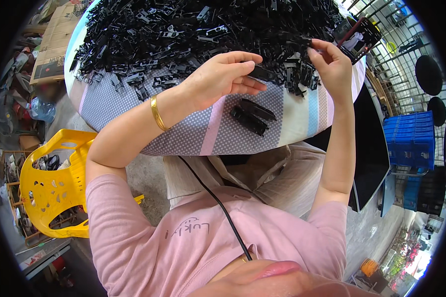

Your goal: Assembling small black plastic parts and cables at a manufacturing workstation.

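My left hand [223,76], with a gold bangle at its wrist, is over the near side of the black pile. Its fingers curve round a long black plastic part [263,74] that points to the right. Farther right, my right hand [333,68] has its thumb and forefinger drawn together at the pile's edge; what sits between the tips is too small and dark to make out. Loose black plastic clip-like parts [158,37] are heaped over the far side of the table. Two larger black parts [251,117] lie side by side on the cloth in front of me.
The round table has a patterned, striped cloth [183,133]. A yellow plastic chair [52,183] stands at the left, beyond it a cardboard box [54,42]. On the right are a dark basket [362,39] at the table's edge and blue crates [410,138]. A black cord [218,200] hangs down my front.
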A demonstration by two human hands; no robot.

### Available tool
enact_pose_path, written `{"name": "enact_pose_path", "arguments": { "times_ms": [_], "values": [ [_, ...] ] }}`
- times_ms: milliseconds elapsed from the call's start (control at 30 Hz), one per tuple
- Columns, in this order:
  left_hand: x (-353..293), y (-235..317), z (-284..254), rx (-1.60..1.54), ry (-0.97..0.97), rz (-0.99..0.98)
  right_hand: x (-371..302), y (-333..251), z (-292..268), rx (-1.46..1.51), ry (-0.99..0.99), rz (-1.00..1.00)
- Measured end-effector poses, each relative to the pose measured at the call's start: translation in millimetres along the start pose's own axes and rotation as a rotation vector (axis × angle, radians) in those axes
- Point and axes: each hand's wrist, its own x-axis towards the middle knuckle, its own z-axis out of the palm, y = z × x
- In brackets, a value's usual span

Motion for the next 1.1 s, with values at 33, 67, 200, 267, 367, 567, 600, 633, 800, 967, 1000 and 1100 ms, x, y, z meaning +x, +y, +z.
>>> {"name": "enact_pose_path", "arguments": {
  "times_ms": [33,67,200,267,367,567,600,633,800,967,1000,1100],
  "values": [
    [0.1,0.7,0.5,-0.012,0.0,0.009,-0.3,1.9,-0.2,0.056,0.006,0.067],
    [0.3,0.7,1.0,-0.012,0.002,0.011,-0.7,3.4,0.4,0.112,0.012,0.134],
    [0.3,0.8,1.6,-0.015,0.017,0.014,-1.3,-12.0,4.3,0.383,-0.003,0.281],
    [1.0,0.4,2.2,-0.019,0.023,0.018,-3.7,-15.4,3.3,0.497,-0.011,0.296],
    [0.2,-0.9,-0.1,-0.076,0.036,0.058,-11.7,-33.2,9.2,0.715,-0.086,0.304],
    [-0.3,-0.8,0.5,-0.233,0.011,0.08,-34.8,-61.3,30.8,0.602,-0.199,0.131],
    [-0.5,-0.7,0.8,-0.239,0.004,0.087,-35.3,-60.2,31.7,0.601,-0.2,0.131],
    [-0.7,-0.5,0.9,-0.246,-0.003,0.095,-36.1,-58.4,33.0,0.469,-0.197,-0.02],
    [-1.0,-0.9,0.5,-0.241,-0.005,0.086,-36.9,-62.1,29.4,0.244,-0.188,-0.209],
    [-1.7,-1.3,-0.5,-0.199,-0.036,0.082,-37.4,-61.0,26.6,0.258,-0.194,-0.196],
    [-1.7,-0.8,0.4,-0.182,-0.026,0.077,-37.7,-61.0,25.8,0.246,-0.223,-0.197],
    [-1.6,-1.0,1.5,-0.131,-0.02,0.1,-39.6,-61.3,27.3,0.253,-0.19,-0.199]
  ]
}}
